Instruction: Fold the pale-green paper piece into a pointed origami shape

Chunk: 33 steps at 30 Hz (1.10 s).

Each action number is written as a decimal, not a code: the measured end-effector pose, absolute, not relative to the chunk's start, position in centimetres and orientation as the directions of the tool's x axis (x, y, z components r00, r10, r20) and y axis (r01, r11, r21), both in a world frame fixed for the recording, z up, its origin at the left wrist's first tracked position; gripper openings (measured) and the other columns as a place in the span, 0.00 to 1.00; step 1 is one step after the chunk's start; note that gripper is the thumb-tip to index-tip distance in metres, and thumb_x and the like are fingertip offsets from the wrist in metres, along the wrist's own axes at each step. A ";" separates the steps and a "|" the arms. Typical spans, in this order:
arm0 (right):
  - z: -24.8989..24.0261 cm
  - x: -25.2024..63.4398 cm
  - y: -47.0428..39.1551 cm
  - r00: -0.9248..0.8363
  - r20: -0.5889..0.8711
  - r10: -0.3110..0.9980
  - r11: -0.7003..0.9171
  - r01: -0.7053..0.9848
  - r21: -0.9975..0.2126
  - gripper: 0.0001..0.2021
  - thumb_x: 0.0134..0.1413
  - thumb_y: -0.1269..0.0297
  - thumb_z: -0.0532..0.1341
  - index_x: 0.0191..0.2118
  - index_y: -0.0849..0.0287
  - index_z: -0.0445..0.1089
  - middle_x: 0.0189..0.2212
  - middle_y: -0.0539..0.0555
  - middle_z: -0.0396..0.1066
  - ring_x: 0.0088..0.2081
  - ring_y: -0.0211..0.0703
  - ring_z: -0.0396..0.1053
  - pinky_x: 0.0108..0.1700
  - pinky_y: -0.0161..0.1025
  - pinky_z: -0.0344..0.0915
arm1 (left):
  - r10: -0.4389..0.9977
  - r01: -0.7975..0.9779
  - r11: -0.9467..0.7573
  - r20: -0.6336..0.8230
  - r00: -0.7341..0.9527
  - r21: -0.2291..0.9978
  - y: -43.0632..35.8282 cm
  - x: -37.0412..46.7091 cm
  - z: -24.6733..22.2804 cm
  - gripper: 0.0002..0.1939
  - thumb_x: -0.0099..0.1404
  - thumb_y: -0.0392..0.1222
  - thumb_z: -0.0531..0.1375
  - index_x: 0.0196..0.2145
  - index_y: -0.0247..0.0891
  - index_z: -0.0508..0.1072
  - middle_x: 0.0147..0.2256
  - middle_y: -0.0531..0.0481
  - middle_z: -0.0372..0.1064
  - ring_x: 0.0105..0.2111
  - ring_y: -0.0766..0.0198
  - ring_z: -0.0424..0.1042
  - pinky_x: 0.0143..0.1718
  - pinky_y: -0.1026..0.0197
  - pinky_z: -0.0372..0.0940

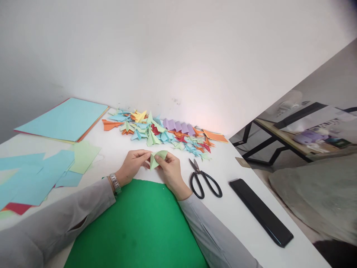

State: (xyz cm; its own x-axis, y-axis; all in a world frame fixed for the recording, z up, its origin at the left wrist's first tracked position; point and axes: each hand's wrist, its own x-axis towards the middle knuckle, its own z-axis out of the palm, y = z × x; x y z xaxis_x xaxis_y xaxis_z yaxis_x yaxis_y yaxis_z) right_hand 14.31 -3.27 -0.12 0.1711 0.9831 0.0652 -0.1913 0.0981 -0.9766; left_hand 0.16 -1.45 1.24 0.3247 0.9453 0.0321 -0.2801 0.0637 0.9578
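Observation:
A small piece of light green folded paper [156, 160] is held up between both hands, above the far edge of a green mat [134, 223]. My left hand [134, 165] pinches its left side; a bracelet-like metal band circles that wrist. On the right side, my right hand [170, 169] grips the same paper with the thumb laid over its face. Some of the fingertips are hidden behind the paper. Just beyond the hands lies a pile of folded paper planes [152, 130] in several colours.
Black-handled scissors [200, 178] lie right of my right hand, blades slightly parted. Farther right is a long black case [260, 212]. Cut paper sheets [52, 171] overlap at the left, with a stack of large coloured sheets [67, 117] behind. A wall borders the white table [220, 230].

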 end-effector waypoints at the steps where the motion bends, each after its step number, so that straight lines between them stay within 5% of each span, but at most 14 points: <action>1: -0.1 14.3 -3.3 0.170 0.067 0.983 0.100 -0.189 -0.977 0.11 0.37 0.59 0.71 0.26 0.59 0.73 0.21 0.48 0.71 0.21 0.36 0.63 0.22 0.34 0.61 | 0.944 -0.285 0.074 0.025 0.329 0.955 -1.4 0.2 1.2 0.14 0.53 0.48 0.66 0.29 0.33 0.80 0.25 0.47 0.73 0.27 0.64 0.69 0.27 0.62 0.67; 33: 0.0 14.3 -3.3 0.173 0.096 0.980 0.121 -0.136 -0.983 0.10 0.39 0.58 0.69 0.25 0.58 0.71 0.22 0.48 0.70 0.21 0.36 0.62 0.22 0.35 0.63 | 0.952 -0.280 0.112 -0.022 0.307 0.953 -1.3 0.0 1.1 0.13 0.50 0.44 0.67 0.31 0.32 0.80 0.24 0.49 0.72 0.24 0.67 0.68 0.25 0.63 0.66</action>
State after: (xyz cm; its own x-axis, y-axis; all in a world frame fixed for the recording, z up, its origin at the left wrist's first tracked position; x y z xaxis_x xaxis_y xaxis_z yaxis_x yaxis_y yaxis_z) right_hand 14.27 -3.30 -0.01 0.1726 0.9803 0.0964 -0.1356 0.1206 -0.9834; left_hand 0.05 -1.28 1.06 0.3068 0.9515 -0.0218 -0.2800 0.1121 0.9534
